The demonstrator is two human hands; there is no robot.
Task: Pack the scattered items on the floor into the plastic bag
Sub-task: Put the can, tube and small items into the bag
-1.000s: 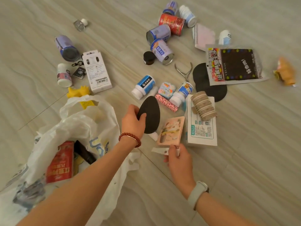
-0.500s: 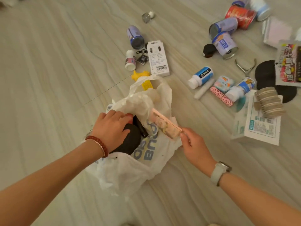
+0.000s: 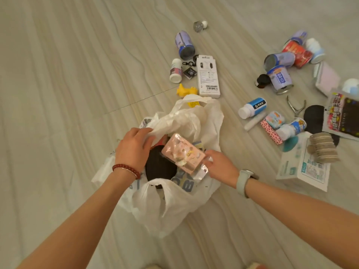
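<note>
Here my left hand [image 3: 134, 150] gripped the rim of the crumpled white plastic bag [image 3: 171, 202] on the pale floor [image 3: 68, 94], while my right hand [image 3: 220, 167] pinched a flat pink illustrated packet [image 3: 182, 154] over its mouth, above a black oval pad [image 3: 160, 167] already inside. Other bottles and cans lay scattered nearby.

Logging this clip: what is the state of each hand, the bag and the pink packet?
Plastic bag: open, on the floor.
Left hand: gripping the bag's rim.
Right hand: pinching the pink packet.
Pink packet: tilted over the bag's mouth.
Black pad: inside the bag.
</note>
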